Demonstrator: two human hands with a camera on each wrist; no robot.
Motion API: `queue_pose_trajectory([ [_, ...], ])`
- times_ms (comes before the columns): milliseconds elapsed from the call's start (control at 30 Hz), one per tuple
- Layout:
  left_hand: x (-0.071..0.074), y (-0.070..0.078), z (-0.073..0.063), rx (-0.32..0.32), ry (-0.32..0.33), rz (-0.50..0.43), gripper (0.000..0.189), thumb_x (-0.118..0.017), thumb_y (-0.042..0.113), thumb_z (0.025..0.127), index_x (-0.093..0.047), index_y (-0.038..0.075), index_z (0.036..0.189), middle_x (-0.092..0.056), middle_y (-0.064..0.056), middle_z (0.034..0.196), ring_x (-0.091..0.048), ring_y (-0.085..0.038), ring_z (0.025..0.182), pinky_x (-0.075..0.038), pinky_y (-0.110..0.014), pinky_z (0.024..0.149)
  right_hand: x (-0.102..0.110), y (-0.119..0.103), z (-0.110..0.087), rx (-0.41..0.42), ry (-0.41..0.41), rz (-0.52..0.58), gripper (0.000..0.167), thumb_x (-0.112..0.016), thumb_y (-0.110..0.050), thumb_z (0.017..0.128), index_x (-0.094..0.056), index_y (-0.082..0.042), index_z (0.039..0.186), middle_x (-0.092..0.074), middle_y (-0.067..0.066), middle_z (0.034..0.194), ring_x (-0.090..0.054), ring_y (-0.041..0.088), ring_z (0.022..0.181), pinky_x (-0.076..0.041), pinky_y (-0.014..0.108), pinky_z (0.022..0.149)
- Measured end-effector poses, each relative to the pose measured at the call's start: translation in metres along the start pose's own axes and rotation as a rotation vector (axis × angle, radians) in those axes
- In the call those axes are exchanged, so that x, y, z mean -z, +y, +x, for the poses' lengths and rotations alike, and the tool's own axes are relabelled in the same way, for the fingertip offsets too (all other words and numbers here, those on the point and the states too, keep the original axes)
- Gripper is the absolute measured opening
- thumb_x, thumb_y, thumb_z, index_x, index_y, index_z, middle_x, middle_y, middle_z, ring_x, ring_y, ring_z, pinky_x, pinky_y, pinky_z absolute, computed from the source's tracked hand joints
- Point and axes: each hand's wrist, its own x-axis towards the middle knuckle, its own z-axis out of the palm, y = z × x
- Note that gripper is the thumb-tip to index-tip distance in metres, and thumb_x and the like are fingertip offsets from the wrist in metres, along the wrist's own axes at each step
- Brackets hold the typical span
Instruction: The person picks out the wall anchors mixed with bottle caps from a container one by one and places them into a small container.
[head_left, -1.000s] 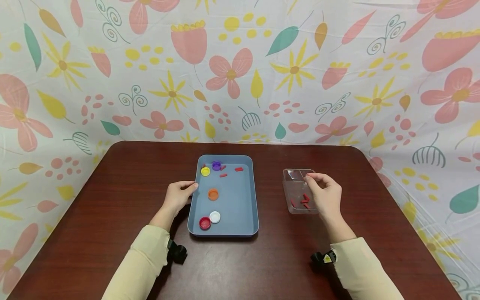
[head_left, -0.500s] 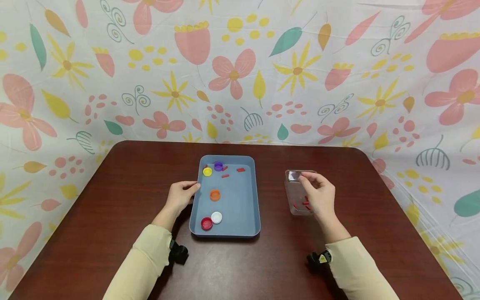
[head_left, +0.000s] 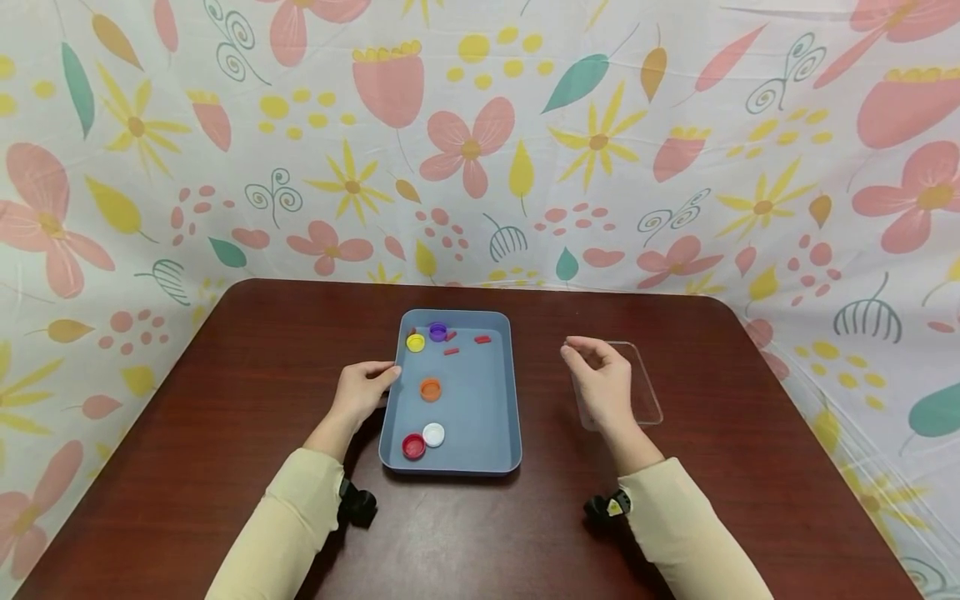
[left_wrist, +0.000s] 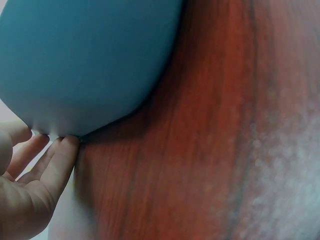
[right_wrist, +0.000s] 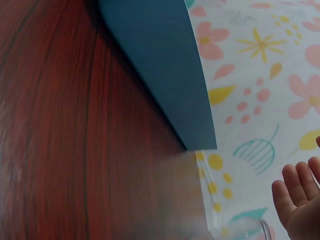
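My left hand (head_left: 362,387) holds the left rim of the blue-grey tray (head_left: 480,417), thumb at the rim. In the left wrist view its fingers (left_wrist: 59,162) press the tray's outer wall. My right hand (head_left: 603,379) is in the air right of the tray, overlapping the clear plastic box (head_left: 651,392). Its thumb and index fingertips come together; I cannot tell whether something small sits between them. Several short red sticks (head_left: 482,339) lie in the tray's far end, near a purple cap (head_left: 437,332) and a yellow cap (head_left: 416,342).
An orange cap (head_left: 431,389) is mid-tray. A white cap (head_left: 433,434) and a red cap (head_left: 413,446) lie side by side near the tray's front left. The dark wooden table (head_left: 247,400) meets a flower-patterned cloth (head_left: 468,208) behind.
My right hand has moved left from over the clear box toward the tray, fingertips still together. It now hides the red sticks in the box. The left hand stays on the tray's rim.
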Motion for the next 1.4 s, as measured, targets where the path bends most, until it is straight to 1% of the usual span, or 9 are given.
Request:
queue_pose_trajectory([
  [67, 0.000, 0.000, 0.000, -0.001, -0.001, -0.003, 0.038, -0.059, 0.018, 0.094, -0.059, -0.003, 0.126, -0.056, -0.024, 0.129, -0.062, -0.034, 0.108, -0.056, -0.043, 0.086, -0.006, 0.002, 0.001, 0.005, -0.007, -0.005, 0.021, -0.070, -0.009, 0.085, -0.068, 0.002, 0.102, -0.068, -0.014, 0.082, -0.060, -0.001, 0.075, -0.049, 0.011, 0.064],
  [267, 0.000, 0.000, 0.000, 0.000, -0.004, -0.010, 0.039, -0.060, 0.018, 0.094, -0.058, -0.003, 0.126, -0.055, -0.024, 0.129, -0.062, -0.035, 0.108, -0.055, -0.044, 0.087, -0.022, 0.005, 0.003, 0.021, -0.040, -0.064, 0.025, -0.072, -0.013, 0.084, -0.068, 0.001, 0.104, -0.069, 0.015, 0.102, -0.060, -0.002, 0.079, -0.048, 0.010, 0.066],
  [400, 0.000, 0.000, 0.000, -0.002, -0.005, -0.014, 0.038, -0.059, 0.017, 0.094, -0.059, -0.003, 0.126, -0.056, -0.025, 0.129, -0.062, -0.035, 0.108, -0.055, -0.044, 0.087, -0.033, -0.010, -0.002, 0.006, -0.062, -0.072, 0.026, -0.070, -0.009, 0.085, -0.066, 0.004, 0.107, -0.065, 0.024, 0.110, -0.058, -0.004, 0.081, -0.047, 0.008, 0.068],
  [500, 0.000, 0.000, 0.000, -0.004, -0.004, -0.014, 0.038, -0.059, 0.017, 0.093, -0.059, -0.004, 0.125, -0.056, -0.025, 0.128, -0.063, -0.034, 0.107, -0.055, -0.044, 0.086, -0.042, -0.007, -0.001, 0.003, -0.058, -0.055, 0.026, -0.070, -0.007, 0.084, -0.066, 0.005, 0.107, -0.065, 0.023, 0.107, -0.057, -0.003, 0.081, -0.047, 0.008, 0.067],
  [633, 0.000, 0.000, 0.001, -0.005, -0.003, -0.011, 0.038, -0.060, 0.018, 0.093, -0.059, -0.003, 0.125, -0.056, -0.025, 0.128, -0.063, -0.034, 0.107, -0.056, -0.043, 0.086, -0.051, 0.013, 0.006, -0.002, -0.050, -0.024, 0.027, -0.072, -0.010, 0.082, -0.067, 0.001, 0.107, -0.067, 0.015, 0.098, -0.059, 0.000, 0.081, -0.048, 0.010, 0.067],
  [733, 0.000, -0.001, 0.002, -0.008, -0.002, -0.007, 0.038, -0.060, 0.018, 0.093, -0.060, -0.003, 0.124, -0.057, -0.024, 0.128, -0.063, -0.034, 0.107, -0.056, -0.043, 0.085, -0.057, 0.016, 0.006, -0.010, -0.061, -0.048, 0.027, -0.073, -0.012, 0.083, -0.067, -0.001, 0.107, -0.067, 0.015, 0.097, -0.061, 0.006, 0.085, -0.048, 0.011, 0.068],
  [933, 0.000, -0.003, 0.003, -0.008, -0.003, -0.011, 0.037, -0.060, 0.018, 0.093, -0.060, -0.003, 0.124, -0.057, -0.024, 0.127, -0.063, -0.033, 0.106, -0.056, -0.043, 0.086, -0.066, 0.023, 0.009, -0.022, -0.101, -0.126, 0.033, -0.072, -0.017, 0.083, -0.066, -0.001, 0.111, -0.064, 0.018, 0.108, -0.060, 0.024, 0.100, -0.052, 0.021, 0.077],
  [1133, 0.000, -0.003, 0.003, -0.007, -0.003, -0.010, 0.037, -0.060, 0.018, 0.093, -0.060, -0.003, 0.124, -0.057, -0.024, 0.127, -0.063, -0.033, 0.106, -0.056, -0.043, 0.086, -0.076, 0.029, 0.013, -0.043, -0.161, -0.198, 0.037, -0.071, -0.021, 0.084, -0.064, -0.001, 0.115, -0.053, 0.012, 0.124, -0.056, 0.027, 0.112, -0.053, 0.040, 0.091],
  [1400, 0.000, -0.003, 0.003, 0.001, -0.005, -0.019, 0.038, -0.060, 0.018, 0.093, -0.059, -0.003, 0.124, -0.057, -0.024, 0.127, -0.064, -0.032, 0.105, -0.055, -0.043, 0.086, -0.086, 0.029, 0.021, -0.029, -0.230, -0.253, 0.043, -0.073, -0.027, 0.082, -0.064, -0.002, 0.116, -0.047, 0.012, 0.131, -0.051, 0.031, 0.116, -0.048, 0.044, 0.099],
])
